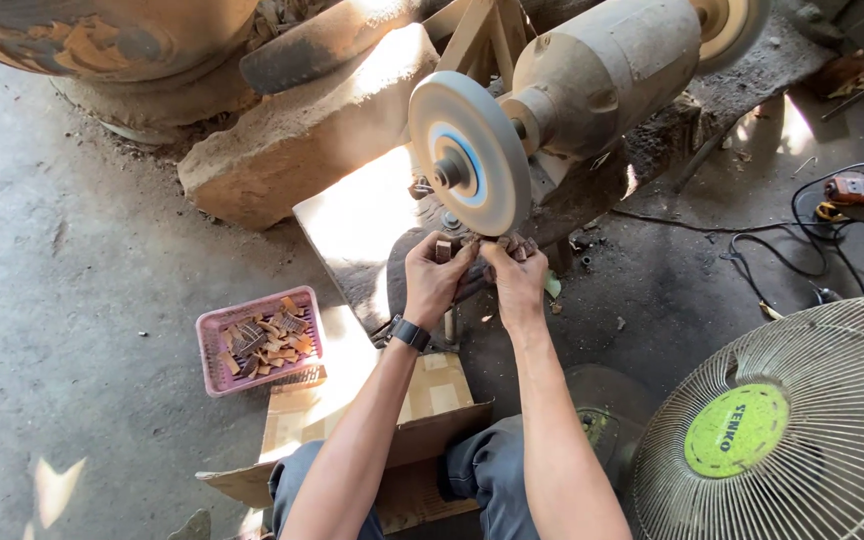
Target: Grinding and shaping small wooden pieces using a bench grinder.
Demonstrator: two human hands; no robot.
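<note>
My left hand and my right hand are raised side by side under a round grinding wheel with a blue ring around its hub. Together they pinch a small brown wooden piece just below the wheel's lower rim; whether it touches the wheel I cannot tell. A black watch sits on my left wrist. The wheel is mounted on a dusty grey motor with a second wheel at its far end.
A pink plastic basket with several small wooden pieces stands on the concrete floor at left. An open cardboard box lies by my knees. A standing fan fills the lower right. Black cables trail at right. A stone block lies behind.
</note>
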